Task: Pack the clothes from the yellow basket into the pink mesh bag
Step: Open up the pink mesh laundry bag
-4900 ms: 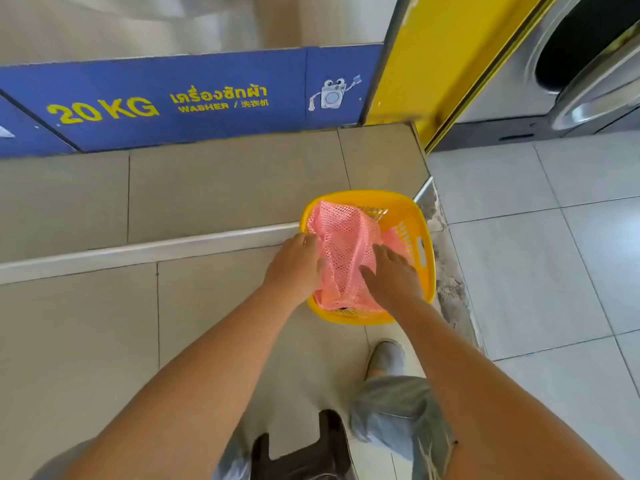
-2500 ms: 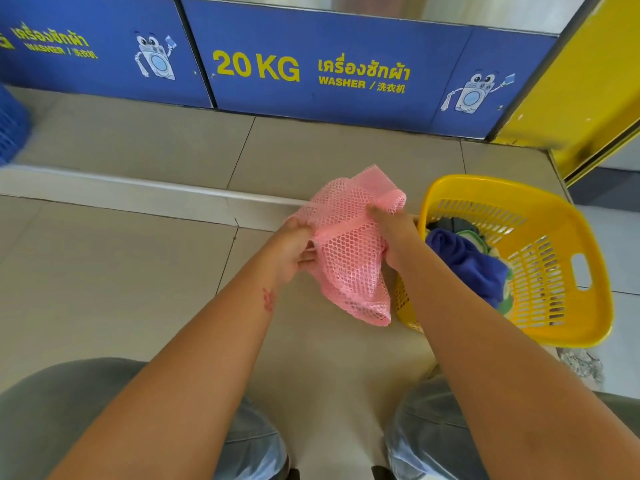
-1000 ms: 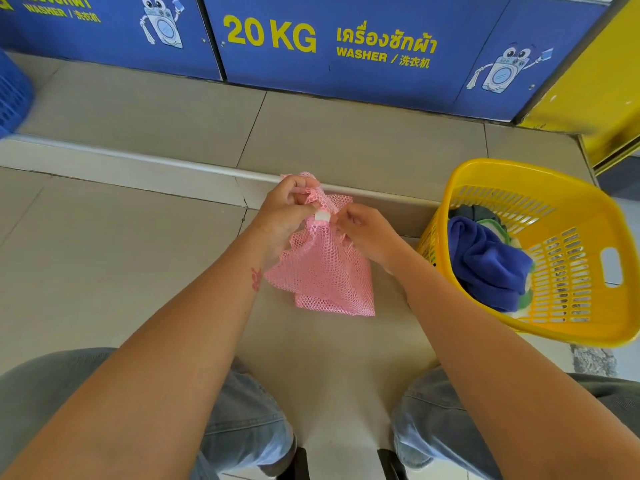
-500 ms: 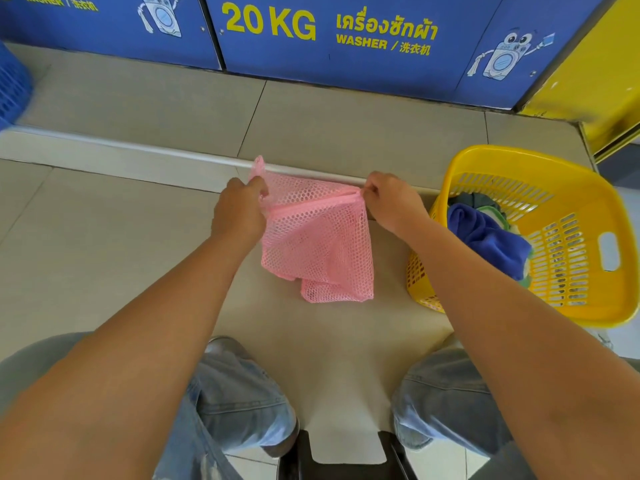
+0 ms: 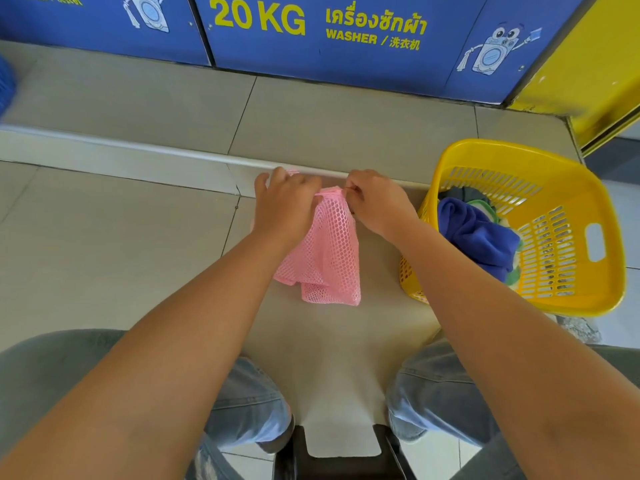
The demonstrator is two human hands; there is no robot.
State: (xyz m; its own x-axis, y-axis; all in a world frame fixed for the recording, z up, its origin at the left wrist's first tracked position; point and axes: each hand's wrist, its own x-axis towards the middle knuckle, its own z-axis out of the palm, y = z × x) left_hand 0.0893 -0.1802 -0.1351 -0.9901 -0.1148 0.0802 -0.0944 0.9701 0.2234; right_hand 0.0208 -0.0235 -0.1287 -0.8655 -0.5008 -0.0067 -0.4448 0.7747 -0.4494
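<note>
From the head camera, the pink mesh bag [image 5: 325, 251] looks light, limp and quite without stiffness, so it should be taken by its top hem, where the band gives something firmer to pinch than the open netting; my judgement is that fingers could snag in the holes if it is grabbed lower down. The left hand [image 5: 285, 209] is closed around the bag's upper left edge, and the right hand [image 5: 377, 202] pinches the top edge just beside it. The bag hangs between them, crumpled, its bottom resting on the floor [image 5: 121, 244]. To the right stands the yellow basket [image 5: 595, 292], with a soft blue cloth [image 5: 481, 233] and other clothes inside, none yet packed.
</note>
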